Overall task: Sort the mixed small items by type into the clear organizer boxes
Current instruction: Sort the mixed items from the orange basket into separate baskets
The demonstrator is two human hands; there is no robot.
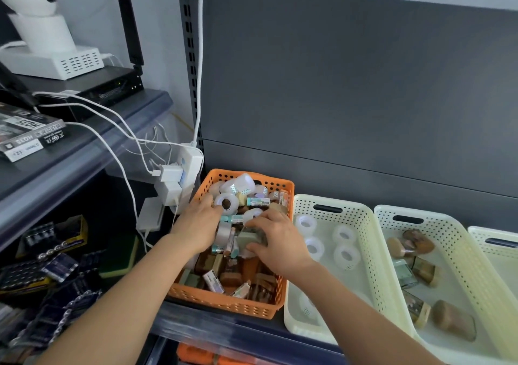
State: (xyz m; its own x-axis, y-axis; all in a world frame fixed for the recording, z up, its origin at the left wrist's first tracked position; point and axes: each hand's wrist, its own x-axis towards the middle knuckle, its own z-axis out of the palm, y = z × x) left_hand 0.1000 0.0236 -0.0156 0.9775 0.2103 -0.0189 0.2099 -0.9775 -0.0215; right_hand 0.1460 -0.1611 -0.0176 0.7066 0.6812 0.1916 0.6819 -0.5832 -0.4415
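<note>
An orange perforated basket (224, 304) on the shelf holds mixed small items: white tape rolls, brown packets, small labelled tubes. Both hands are inside it. My left hand (197, 226) lies at the basket's left side, its fingertips touching a white tape roll (226, 203). My right hand (276, 238) grips a grey-green wrapped block (246, 240) in the middle of the pile. To the right, a cream basket (325, 205) holds several white tape rolls, and a second cream basket (448, 224) holds brown and green packets.
A third cream basket (499, 241) shows at the far right edge. A white power strip (187, 168) with plugs and cables hangs just left of the orange basket. The left shelving carries a router, a white camera and boxes of batteries. A dark back panel rises behind the baskets.
</note>
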